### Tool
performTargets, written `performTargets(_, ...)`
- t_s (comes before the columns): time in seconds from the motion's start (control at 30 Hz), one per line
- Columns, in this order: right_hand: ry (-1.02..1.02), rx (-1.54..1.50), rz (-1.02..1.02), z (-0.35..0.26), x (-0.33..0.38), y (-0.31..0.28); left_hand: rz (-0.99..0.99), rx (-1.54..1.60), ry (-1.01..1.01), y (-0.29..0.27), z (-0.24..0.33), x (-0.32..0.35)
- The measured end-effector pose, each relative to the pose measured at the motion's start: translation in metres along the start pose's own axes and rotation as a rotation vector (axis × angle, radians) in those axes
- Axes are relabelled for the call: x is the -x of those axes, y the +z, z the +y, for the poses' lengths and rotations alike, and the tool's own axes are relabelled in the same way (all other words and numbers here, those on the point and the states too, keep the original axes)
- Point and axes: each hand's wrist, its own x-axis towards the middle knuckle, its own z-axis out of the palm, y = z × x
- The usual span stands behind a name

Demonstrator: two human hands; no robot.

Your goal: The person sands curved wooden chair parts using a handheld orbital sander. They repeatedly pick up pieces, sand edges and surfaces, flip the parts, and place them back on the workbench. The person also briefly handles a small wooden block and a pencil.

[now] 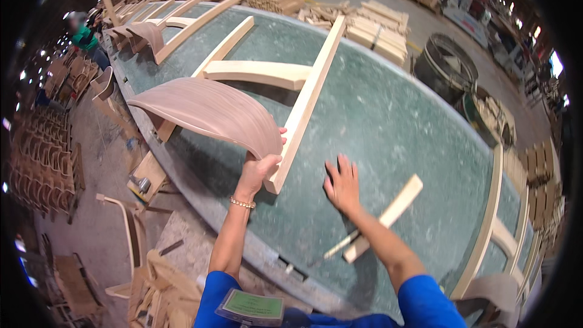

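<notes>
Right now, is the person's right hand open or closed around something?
Open: the right hand has its fingers extended, with no wood in its grasp. Whether it touches the green work surface, I cannot tell.

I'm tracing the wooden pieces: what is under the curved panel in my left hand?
Beneath the curved panel, shadowed green tabletop and the end of a wooden piece show. The panel hides the rest, including any joint there.

Greens, Creams and Pinkish Brown

Curved board (209, 109): pinkish brown, finely streaked along the bend. Wooden frame (314, 94): pale cream. Tabletop (379, 121): dull green, mottled with whitish smudges. Loose stick (402, 201): light yellowish cream. Sleeves (428, 302): plain bright blue. Bracelet (242, 203): golden beads. Badge (252, 307): green. Distant shirt (84, 37): green.
</notes>
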Motion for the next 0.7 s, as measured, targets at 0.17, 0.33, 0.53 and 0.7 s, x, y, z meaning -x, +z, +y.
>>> performTargets(0.17,0.1,-0.464,-0.292,0.027,0.004,-0.038,-0.11,0.166,-0.017,0.055,0.09,0.098)
performTargets(0.33,0.297,-2.153,-0.56,0.0,0.037,-0.15,-0.018,0.275,0.016,0.088,0.163,0.194)
performTargets(0.53,0.37,-1.746,-0.083,-0.044,0.094,-0.325,-0.203,0.415,0.056,0.133,0.203,0.256)
performTargets(0.7,0.29,-0.802,0.017,0.015,0.186,-0.335,-0.248,0.711,0.08,0.114,0.211,0.269)
